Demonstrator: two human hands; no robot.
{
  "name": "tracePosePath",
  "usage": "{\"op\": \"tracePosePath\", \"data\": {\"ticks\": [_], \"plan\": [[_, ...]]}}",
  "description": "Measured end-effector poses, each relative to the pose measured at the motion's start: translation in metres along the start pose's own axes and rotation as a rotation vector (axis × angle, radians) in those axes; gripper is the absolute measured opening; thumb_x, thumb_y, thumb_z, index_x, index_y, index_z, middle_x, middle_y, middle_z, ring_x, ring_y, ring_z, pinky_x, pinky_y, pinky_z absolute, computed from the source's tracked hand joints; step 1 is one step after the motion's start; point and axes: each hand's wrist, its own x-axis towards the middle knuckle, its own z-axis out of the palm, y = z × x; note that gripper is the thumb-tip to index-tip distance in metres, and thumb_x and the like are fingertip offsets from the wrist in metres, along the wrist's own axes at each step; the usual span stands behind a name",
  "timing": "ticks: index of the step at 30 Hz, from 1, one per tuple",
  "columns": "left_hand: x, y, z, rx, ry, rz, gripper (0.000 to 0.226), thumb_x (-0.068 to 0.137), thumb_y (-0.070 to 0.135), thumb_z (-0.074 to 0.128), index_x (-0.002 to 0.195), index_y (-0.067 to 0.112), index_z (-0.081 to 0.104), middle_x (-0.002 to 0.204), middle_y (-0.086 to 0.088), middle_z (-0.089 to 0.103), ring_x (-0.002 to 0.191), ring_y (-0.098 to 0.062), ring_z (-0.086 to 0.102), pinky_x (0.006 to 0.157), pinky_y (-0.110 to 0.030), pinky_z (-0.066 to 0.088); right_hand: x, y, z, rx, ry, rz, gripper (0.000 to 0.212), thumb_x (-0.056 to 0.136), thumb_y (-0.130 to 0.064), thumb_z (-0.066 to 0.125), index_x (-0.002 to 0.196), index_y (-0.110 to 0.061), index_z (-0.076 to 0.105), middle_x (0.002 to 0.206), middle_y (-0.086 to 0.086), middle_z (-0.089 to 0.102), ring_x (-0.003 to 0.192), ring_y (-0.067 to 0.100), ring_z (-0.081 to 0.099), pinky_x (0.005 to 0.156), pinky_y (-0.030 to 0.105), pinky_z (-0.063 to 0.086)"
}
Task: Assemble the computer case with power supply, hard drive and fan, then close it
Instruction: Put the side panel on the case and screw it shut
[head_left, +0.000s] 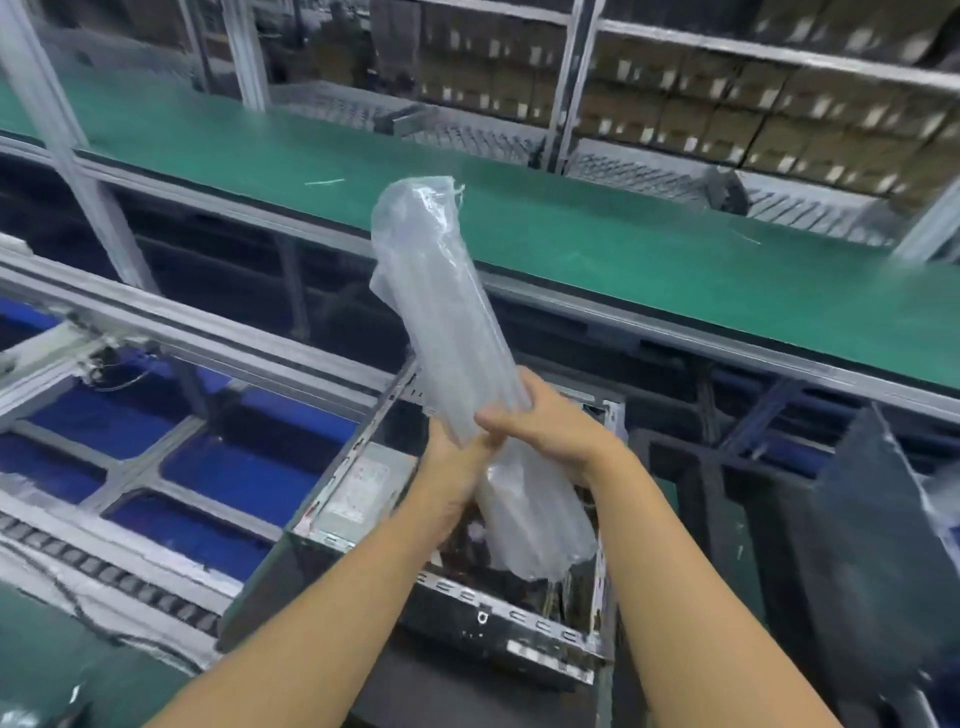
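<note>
Hidden: most of the inside of the computer case (519, 621) is covered by the plastic roll (441, 312) and both forearms; what the clear, crinkled roll holds cannot be made out.
Blur: the whole view is smeared, so labels and small parts cannot be read.
Cut off: a dark panel (862, 525) on the right runs out of view at its lower edge.
Left hand (454, 470): wraps the roll from below; its fingertips are tucked under the other hand.
Right hand (550, 426): fingers curl over the roll, clasping it just above the left hand.
Roll: tilted, top leaning away and to the left, lower end hanging over the case opening.
Case: open on top, directly below the hands, on the near work surface.
Power supply (363, 488): grey box in the case's left part, partly seen beside the left forearm.
Around: a green conveyor belt (597, 234) crosses behind; shelves of cardboard boxes (727, 104) stand beyond it; blue bins (234, 473) sit under a metal frame to the left.
</note>
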Motion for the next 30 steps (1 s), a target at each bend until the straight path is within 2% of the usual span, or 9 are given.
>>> {"op": "tracePosePath", "data": {"ticks": [2,4,8,11,16,19,21,25,30], "plan": [[0.002,-0.013,0.011,0.161,-0.042,-0.010,0.077,0.080,0.042,0.079,0.142,0.021,0.038,0.127,-0.007,0.063,0.114,-0.025,0.064,0.091,-0.051,0.056,-0.003,0.010,-0.008,-0.085,0.016,0.024,0.080,0.077,-0.044,0.087,0.143,-0.037,0.043,0.123,-0.018,0.062,0.106,0.002,0.062,0.085,0.023,0.049],[0.005,-0.024,0.013,0.284,-0.101,-0.019,0.080,0.080,0.041,0.073,0.145,0.021,0.031,0.131,-0.003,0.057,0.120,-0.021,0.059,0.096,-0.041,0.055,-0.003,0.020,-0.008,-0.164,-0.002,0.047,0.085,0.074,-0.038,0.089,0.143,-0.035,0.039,0.124,-0.014,0.059,0.106,0.003,0.060,0.083,0.022,0.048],[0.016,-0.031,-0.005,0.517,-0.236,-0.117,0.100,0.070,0.055,0.070,0.150,0.024,0.018,0.140,0.001,0.047,0.124,-0.014,0.053,0.103,-0.039,0.049,0.001,0.043,0.005,-0.095,0.123,0.077,0.068,0.076,-0.021,0.084,0.133,-0.028,0.047,0.120,-0.003,0.062,0.103,0.011,0.062,0.081,0.026,0.052],[0.023,-0.031,-0.019,0.593,-0.364,-0.162,0.098,0.064,0.048,0.079,0.143,0.033,0.023,0.135,0.005,0.051,0.115,-0.012,0.062,0.094,-0.041,0.056,0.004,0.054,0.017,0.007,0.188,0.116,0.062,0.080,-0.016,0.078,0.134,-0.025,0.049,0.119,0.000,0.065,0.104,0.018,0.066,0.079,0.027,0.053],[0.031,-0.037,-0.053,0.998,-0.436,-0.213,0.100,0.060,0.074,0.068,0.145,0.038,0.028,0.135,0.007,0.035,0.128,-0.016,0.042,0.110,-0.041,0.038,0.002,0.065,0.031,-0.216,0.116,0.155,0.068,0.081,-0.024,0.077,0.140,-0.031,0.043,0.118,-0.010,0.061,0.103,0.014,0.062,0.081,0.021,0.049],[0.035,-0.028,-0.068,0.547,-0.249,-0.259,0.100,0.067,0.082,0.061,0.146,0.030,0.029,0.141,0.005,0.047,0.130,-0.019,0.049,0.113,-0.047,0.038,0.000,0.069,0.045,-0.398,0.065,0.244,0.070,0.076,-0.034,0.072,0.138,-0.038,0.039,0.115,-0.008,0.065,0.098,0.020,0.066,0.089,0.043,0.056],[0.035,-0.026,-0.063,0.356,-0.080,-0.183,0.095,0.075,0.081,0.054,0.151,0.034,0.020,0.146,0.003,0.043,0.134,-0.019,0.046,0.112,-0.046,0.039,0.001,0.067,0.054,-0.474,0.057,0.274,0.070,0.072,-0.038,0.069,0.134,-0.039,0.037,0.111,-0.008,0.063,0.093,0.020,0.066,0.086,0.046,0.056],[0.037,-0.022,-0.047,0.503,0.177,-0.001,0.089,0.088,0.051,0.064,0.153,0.039,0.004,0.136,0.000,0.037,0.108,-0.011,0.053,0.086,-0.025,0.046,-0.004,0.069,0.065,-0.554,0.043,0.330,0.063,0.073,-0.038,0.068,0.127,-0.029,0.037,0.110,-0.004,0.054,0.090,0.022,0.062,0.080,0.046,0.054],[0.052,-0.010,-0.039,0.709,0.285,0.073,0.092,0.073,0.057,0.075,0.138,0.012,0.029,0.132,-0.009,0.041,0.123,-0.029,0.044,0.102,-0.051,0.045,-0.020,0.085,0.072,-0.611,0.048,0.393,0.052,0.082,-0.035,0.073,0.117,-0.024,0.036,0.114,0.002,0.050,0.097,0.026,0.057,0.085,0.045,0.051]]}}
